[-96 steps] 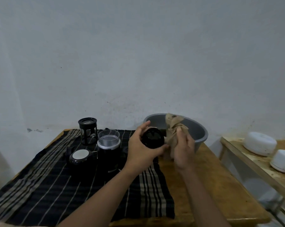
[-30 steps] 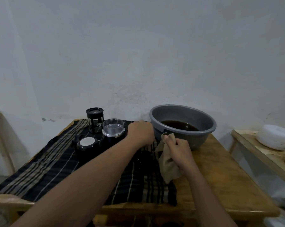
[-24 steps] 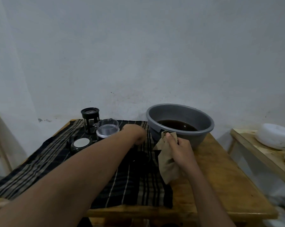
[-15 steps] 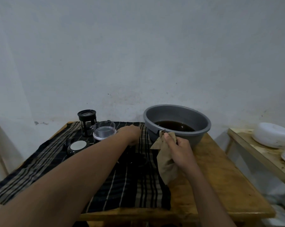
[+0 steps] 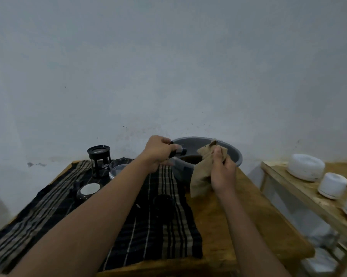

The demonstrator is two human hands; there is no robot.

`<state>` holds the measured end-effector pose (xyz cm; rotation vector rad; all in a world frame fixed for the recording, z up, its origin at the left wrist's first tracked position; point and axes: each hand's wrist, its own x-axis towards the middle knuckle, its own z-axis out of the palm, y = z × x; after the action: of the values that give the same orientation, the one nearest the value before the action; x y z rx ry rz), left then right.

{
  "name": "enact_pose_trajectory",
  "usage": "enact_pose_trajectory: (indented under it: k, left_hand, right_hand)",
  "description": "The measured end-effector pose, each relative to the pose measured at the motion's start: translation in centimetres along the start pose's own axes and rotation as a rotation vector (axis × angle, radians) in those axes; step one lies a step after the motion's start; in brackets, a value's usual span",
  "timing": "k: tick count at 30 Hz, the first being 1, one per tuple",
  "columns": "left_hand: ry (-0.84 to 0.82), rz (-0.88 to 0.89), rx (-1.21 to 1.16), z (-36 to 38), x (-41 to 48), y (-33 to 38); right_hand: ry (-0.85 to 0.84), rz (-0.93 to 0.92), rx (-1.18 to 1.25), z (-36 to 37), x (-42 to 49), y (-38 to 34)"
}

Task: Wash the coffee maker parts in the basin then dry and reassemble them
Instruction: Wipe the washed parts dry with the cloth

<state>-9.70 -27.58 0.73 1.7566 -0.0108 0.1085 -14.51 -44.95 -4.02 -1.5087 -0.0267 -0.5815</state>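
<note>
A small dark part (image 5: 178, 152) with a paler end is now up in the left hand (image 5: 158, 152), at centre frame, level with the near rim of the grey basin (image 5: 190, 139). The fingers are curled round it. Half a second ago that hand was low on the striped cloth (image 5: 148, 226), knuckles up, with nothing visible in it. So a fresh piece has just been picked up, and I judge drying is moving on to the next part.

The right hand (image 5: 221, 173) pinches the tan rag (image 5: 201, 174) just right of the part, not yet touching it. The rag sits higher than before.

The round black part (image 5: 163, 199) that was being wiped three seconds back now lies on the striped cloth at lower centre. The press frame (image 5: 98, 159), clear lidded cup (image 5: 119, 167) and white-centred lid (image 5: 88, 189) stand where they were, left of centre. Nothing is reassembled yet.
</note>
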Motion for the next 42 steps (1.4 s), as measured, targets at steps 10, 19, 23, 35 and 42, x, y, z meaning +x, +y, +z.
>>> enact_pose_trajectory:
  k: [10,19,23,35,42]
  left_hand:
    - [-0.277,-0.034,-0.247,2.8,-3.3,-0.8]
    - [-0.202,0.114,-0.189,3.2,-4.3,-1.7]
    - [-0.240,0.037,-0.059,3.2,-4.6,-1.2]
    - [-0.025,0.710,0.354,3.7,-4.7,-0.2]
    - [0.061,0.994,0.720,3.5,-3.6,-1.8]
  right_hand:
    - [-0.190,-0.437,-0.442,1.4,1.7,-0.3]
    - [-0.064,-0.436,-0.456,1.7,2.2,-1.3]
    - [0.010,-0.720,-0.455,1.9,1.9,-1.3]
    - [0.023,-0.642,-0.354,1.8,0.9,-3.0]
    - [-0.183,0.020,-0.259,0.1,1.6,-5.6]
